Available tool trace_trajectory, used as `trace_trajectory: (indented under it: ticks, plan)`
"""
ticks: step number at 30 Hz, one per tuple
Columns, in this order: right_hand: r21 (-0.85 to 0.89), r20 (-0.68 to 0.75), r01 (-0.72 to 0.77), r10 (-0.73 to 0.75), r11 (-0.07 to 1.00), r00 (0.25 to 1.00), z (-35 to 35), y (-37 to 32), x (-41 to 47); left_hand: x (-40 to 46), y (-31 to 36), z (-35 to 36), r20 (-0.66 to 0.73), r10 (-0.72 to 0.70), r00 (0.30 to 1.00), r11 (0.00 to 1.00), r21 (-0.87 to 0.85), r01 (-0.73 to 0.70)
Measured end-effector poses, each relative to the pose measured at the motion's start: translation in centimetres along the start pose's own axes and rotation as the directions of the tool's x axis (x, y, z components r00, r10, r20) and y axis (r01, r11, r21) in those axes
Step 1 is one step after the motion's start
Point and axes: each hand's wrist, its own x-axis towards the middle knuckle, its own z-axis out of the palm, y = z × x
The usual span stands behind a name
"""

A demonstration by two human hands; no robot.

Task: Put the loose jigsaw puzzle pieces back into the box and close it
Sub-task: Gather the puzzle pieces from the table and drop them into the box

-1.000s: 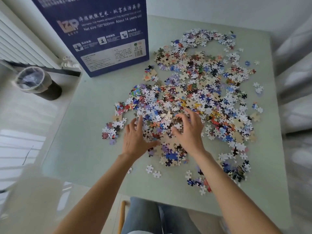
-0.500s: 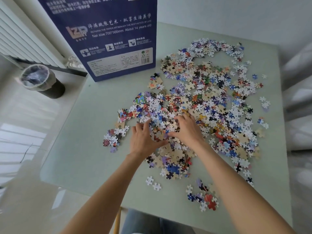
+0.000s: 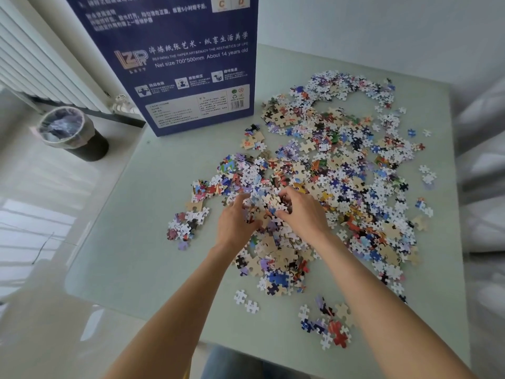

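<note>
Left hand fingers: the fingers of the left hand (image 3: 235,224) were curled into the pile, with the tips buried among the pieces. They were half closed and gathered a bunch of pieces against the other hand.
Right hand fingers: the fingers of the right hand (image 3: 302,212) were also bent, the thumb turned toward the left hand. They clutched pieces from the opposite side, so a small heap stood between the two hands.
Gap between hands: narrow, filled with pieces; the hands themselves did not clearly touch.
Puzzle pieces: the puzzle pieces (image 3: 341,170) lay spread over the right half of the table, many of them face up and some showing the brown back. A few small groups lay apart near the front edge and to the left of the hands.
Box: the blue box (image 3: 177,64) stood upright at the far left of the table, just beside the top of the spread. I could not tell if it was open.
Table: the pale green table (image 3: 142,214) carried all of this.
Bin: a lined bin (image 3: 73,132) stood on the floor to the left, beside a white radiator (image 3: 35,64).
</note>
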Motion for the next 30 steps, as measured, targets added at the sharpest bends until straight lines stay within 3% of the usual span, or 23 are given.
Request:
trace_trajectory:
  ticks: [6, 11, 17, 21, 26, 30]
  plan:
    - [-0.107, 0.048, 0.043, -0.038, 0.993, 0.998, -0.1, -0.7, 0.9, 1.1, 0.4, -0.3, 0.082, -0.038, 0.996, 0.997, 0.076, 0.032]
    - [-0.041, 0.006, 0.001, -0.001, 0.999, 1.0, -0.5, -0.4, 1.4, 1.9, 0.2, -1.6, 0.11, 0.011, 0.994, 0.999, 0.046, -0.016]
    - [-0.009, -0.035, -0.007, 0.007, 1.0, 0.999, -0.6, 0.1, 1.1, 2.7, -1.2, -4.1, 0.044, 0.094, 0.995, 0.985, 0.144, -0.099]
    - [-0.055, -0.046, -0.002, 0.0, 0.998, 0.999, -0.2, 0.0, 0.9, 2.7, -1.4, -4.6, 0.078, 0.124, 0.989, 0.968, 0.207, -0.138]
    - [0.052, -0.165, 0.008, 0.001, 0.999, 0.986, -1.9, -0.6, 0.6, 2.1, -0.5, -5.9, 0.039, 0.155, 0.987, 0.962, 0.221, -0.16]
    - [-0.011, -0.053, -0.015, 0.015, 1.0, 0.998, -3.8, -1.0, -0.2, 0.6, 0.8, -8.8, -0.03, 0.231, 0.972, 0.957, 0.188, -0.222]
